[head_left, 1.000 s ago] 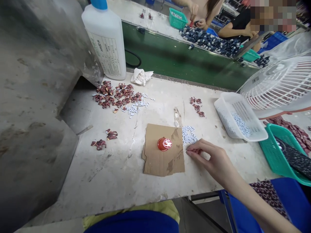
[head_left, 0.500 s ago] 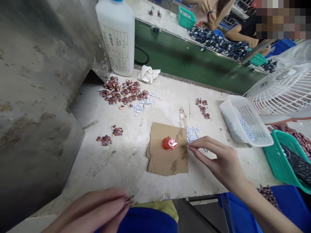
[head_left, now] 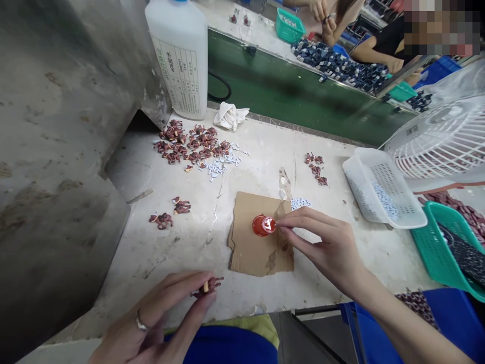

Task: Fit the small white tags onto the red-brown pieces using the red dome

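Note:
Near the front edge of the table, my left hand pinches a small brown animal-like figurine between thumb and fingertips. My right hand is closed in a pinch at the white-smeared top of a small red cup; what the fingertips hold, if anything, is too small to make out. Under the cup lies a piece of brown cardboard. Tiny pale pieces lie beyond my right fingers, beside the cardboard. Two loose figurines rest to the left.
A figurine pile and pale pieces lie at the back left, near a big white bottle and crumpled tissue. Rightward stand a white basket, green basket and fan. Co-workers' hands work across the green divider.
My right hand has moved left from the pale pieces to the red cup's top. My left hand has risen and turned, bringing the pinched figurine into clear view.

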The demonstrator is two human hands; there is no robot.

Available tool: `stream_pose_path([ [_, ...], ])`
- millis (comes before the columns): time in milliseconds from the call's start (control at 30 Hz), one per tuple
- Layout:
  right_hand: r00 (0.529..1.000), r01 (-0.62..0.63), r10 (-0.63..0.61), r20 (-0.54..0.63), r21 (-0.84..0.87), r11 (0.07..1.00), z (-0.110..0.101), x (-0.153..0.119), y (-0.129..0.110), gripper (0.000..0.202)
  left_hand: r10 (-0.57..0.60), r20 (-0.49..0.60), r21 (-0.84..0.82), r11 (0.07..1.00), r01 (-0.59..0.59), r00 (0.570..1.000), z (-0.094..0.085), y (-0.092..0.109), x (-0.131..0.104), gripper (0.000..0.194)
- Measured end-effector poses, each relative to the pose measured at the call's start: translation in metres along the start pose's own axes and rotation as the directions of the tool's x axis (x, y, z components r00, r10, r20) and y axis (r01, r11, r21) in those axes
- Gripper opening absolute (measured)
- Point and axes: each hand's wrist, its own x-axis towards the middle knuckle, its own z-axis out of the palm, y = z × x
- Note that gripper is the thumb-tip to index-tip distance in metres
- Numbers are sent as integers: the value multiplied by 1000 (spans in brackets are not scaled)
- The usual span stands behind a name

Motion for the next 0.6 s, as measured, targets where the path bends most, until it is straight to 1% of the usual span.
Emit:
stream_pose_path([
  [33,1000,6,-6,-4,0,1000,0,0,0,18,4,7,5,1000,-4,1000,0,0,2,29],
  [133,999,1,-1,-37,26,1000,-2,-1,-4,21,63,72,17,998,-64,995,3,3,10,25],
  [200,997,-16,23,-76,91,996,-1,-3,-11,24,86,107,38,995,-90,991,7,8,16,23],
  [267,993,-37,57,-101,191,981,1,-6,-22,26,104,130,28,994,-108,986,12,13,19,24],
  [333,993,-53,83,-89,298,953,5,-10,-34,28,141,155,-31,990,-138,978,17,16,20,27],
  [433,996,-58,84,-41,432,900,13,-15,-49,28,181,185,-92,982,-166,966,24,19,19,32],
  [500,997,-58,78,-21,488,871,17,-17,-56,28,181,185,-100,981,-165,966,25,20,18,33],
  [600,997,-61,72,-2,516,854,21,-18,-58,27,200,189,-108,977,-182,961,26,20,19,33],
])
